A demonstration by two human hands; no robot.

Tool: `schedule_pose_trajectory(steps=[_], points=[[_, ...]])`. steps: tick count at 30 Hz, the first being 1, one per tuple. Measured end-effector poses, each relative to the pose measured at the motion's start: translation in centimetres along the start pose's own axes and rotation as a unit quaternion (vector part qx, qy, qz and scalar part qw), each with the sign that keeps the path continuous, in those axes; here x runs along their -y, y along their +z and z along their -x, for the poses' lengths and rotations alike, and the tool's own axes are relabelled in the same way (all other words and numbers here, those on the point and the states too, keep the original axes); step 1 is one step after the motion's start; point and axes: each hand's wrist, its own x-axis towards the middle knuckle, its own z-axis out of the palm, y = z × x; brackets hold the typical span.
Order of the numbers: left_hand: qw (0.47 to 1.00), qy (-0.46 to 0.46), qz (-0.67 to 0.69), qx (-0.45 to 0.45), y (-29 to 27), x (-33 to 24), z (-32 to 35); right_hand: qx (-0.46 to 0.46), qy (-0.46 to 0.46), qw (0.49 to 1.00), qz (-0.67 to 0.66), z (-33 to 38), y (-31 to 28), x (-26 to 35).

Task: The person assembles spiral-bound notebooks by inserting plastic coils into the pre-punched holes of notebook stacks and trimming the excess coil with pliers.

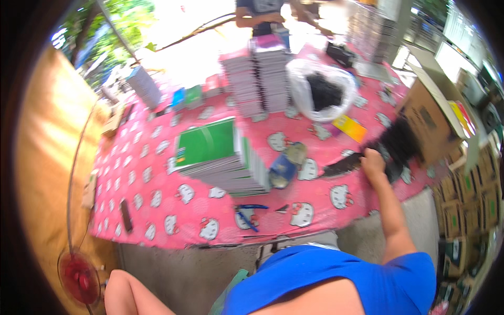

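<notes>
Head view, looking down over a long table [157,210] under a pink cloth with a white cartoon-cat print.

Right hand [371,160] reaches out to the right part of the table and lies on a loose heap of dark, flat strips [391,149] that spreads toward a cardboard box [425,118] at the right edge. Fingers are curled down into the heap; blur hides whether they pinch a strip or only press on it, so the grip cannot be told. Left hand is not in view; only a bare elbow or knee [131,294] shows at the near left.

Progress, as a judgement: work looks midway. Much dark stock lies unsorted by the box, and more of the same dark stuff fills a white plastic bag [320,89] farther back. Tall stacks of notebooks [257,79] stand at the far centre, and a lower stack with a green cover [210,144] sits near the middle, so plenty is already piled.

Look of the strips: black, thin, glossy in places, overlapping at odd angles, one long piece trailing left toward a blue roll or cup [283,170] lying on its side.

Blue scissors or pens [249,212] lie near the front edge. Another person [262,16] stands at the far side.
</notes>
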Motion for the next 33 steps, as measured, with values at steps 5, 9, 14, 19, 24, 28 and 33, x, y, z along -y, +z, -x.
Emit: schedule_pose_trajectory(steps=[5,9,14,19,24,28,33], points=[[0.973,-0.055,-0.068,-0.212,-4.7,-0.4,0.4,-0.051,-0.056,0.996,-0.051,-2.4,1.4,-2.0],[0.859,-0.011,-0.114,-0.499,-9.9,6.8,3.7,-0.077,0.011,0.996,-0.04,-3.5,0.1,-1.9],[0.822,-0.46,-0.18,-0.282,-12.9,21.3,3.6,-0.044,-0.014,0.997,-0.06,-3.6,-1.9,0.4],[0.845,-0.508,-0.125,-0.113,-10.0,33.0,4.2,-0.021,-0.003,0.991,-0.131,-5.2,1.5,-4.3],[0.807,-0.572,0.032,-0.145,-10.3,32.1,5.8,0.11,0.235,0.849,-0.46,-2.6,-0.8,-1.5],[0.843,-0.466,-0.131,-0.235,-9.0,32.1,6.3,0.096,0.143,0.889,-0.425,-1.3,-0.2,-2.3],[0.858,-0.411,-0.177,-0.252,-9.8,30.0,4.3,-0.028,0.038,0.944,-0.325,-0.2,1.0,-4.9]])
